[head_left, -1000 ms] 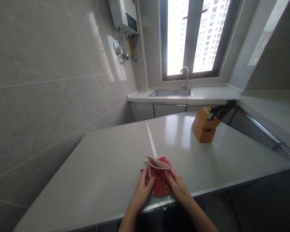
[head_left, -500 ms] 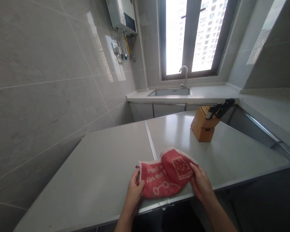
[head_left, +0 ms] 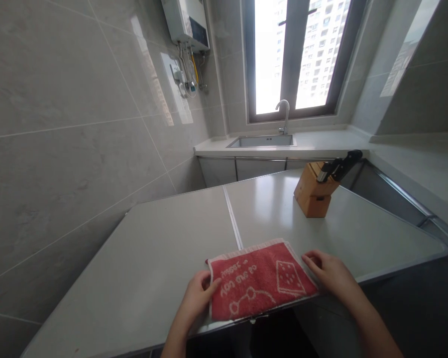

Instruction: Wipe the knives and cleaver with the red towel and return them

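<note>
A red towel (head_left: 257,281) with pale edging, lettering and line drawings lies spread nearly flat at the table's front edge. Its lower edge reaches the table rim. My left hand (head_left: 199,298) pinches the towel's left side, thumb on top and the other fingers beside and partly under it. Just off the towel's right edge is my right hand (head_left: 330,273), its fingers loosely bent and apart from the cloth or barely touching it. I see nothing held in the right hand.
A wooden knife block (head_left: 315,191) with black-handled knives stands on the right half of the white table (head_left: 171,238). Behind the table are a sink (head_left: 261,142), a tap (head_left: 284,117) and a window. A water heater (head_left: 186,25) hangs on the wall.
The towel has gone from bunched up in the middle to spread nearly flat. My right hand has moved right and let go of its edge; my left hand has shifted slightly left.
</note>
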The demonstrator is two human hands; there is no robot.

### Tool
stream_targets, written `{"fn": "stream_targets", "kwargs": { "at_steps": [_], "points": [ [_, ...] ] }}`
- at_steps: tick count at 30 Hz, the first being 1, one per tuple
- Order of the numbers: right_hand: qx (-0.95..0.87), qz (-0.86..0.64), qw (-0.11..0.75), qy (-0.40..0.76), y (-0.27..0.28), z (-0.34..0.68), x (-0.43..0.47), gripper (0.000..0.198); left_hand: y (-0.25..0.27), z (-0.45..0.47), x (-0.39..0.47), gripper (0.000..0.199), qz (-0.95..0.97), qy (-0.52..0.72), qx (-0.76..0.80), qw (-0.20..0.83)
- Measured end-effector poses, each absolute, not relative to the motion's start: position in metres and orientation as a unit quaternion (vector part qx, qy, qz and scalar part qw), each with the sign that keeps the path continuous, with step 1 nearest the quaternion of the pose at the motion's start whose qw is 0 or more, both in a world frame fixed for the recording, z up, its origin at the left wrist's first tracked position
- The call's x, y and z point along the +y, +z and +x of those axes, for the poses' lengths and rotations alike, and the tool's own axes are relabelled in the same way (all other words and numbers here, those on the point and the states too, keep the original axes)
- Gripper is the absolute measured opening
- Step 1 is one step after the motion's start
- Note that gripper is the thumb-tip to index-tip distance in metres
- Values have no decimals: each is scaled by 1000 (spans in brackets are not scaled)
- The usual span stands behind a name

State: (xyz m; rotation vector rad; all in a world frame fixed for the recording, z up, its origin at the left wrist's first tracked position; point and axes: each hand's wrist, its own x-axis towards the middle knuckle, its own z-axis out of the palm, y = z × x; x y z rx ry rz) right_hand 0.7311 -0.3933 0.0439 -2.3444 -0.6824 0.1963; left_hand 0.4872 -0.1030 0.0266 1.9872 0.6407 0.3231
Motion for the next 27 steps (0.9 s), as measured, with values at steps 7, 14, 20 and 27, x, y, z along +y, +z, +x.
{"fn": "stream_targets", "kwargs": {
  "at_steps": [7, 14, 20, 27],
  "points": [
    [-311, -932, 182, -49, 31, 742, -336, 33, 31, 506, -88, 35, 850, 200, 336, 354],
    [-346, -927, 143, -32, 20, 756, -322, 23, 43, 512, -99, 19, 844, 240, 297, 377],
    [-371, -916, 150, -8, 8, 760, -321, 44, 63, 506, -112, 24, 788, 231, 256, 510],
    [-397, -901, 175, 5, 11, 756, -317, 40, 104, 492, -130, 21, 822, 149, 121, 536]
  ]
}}
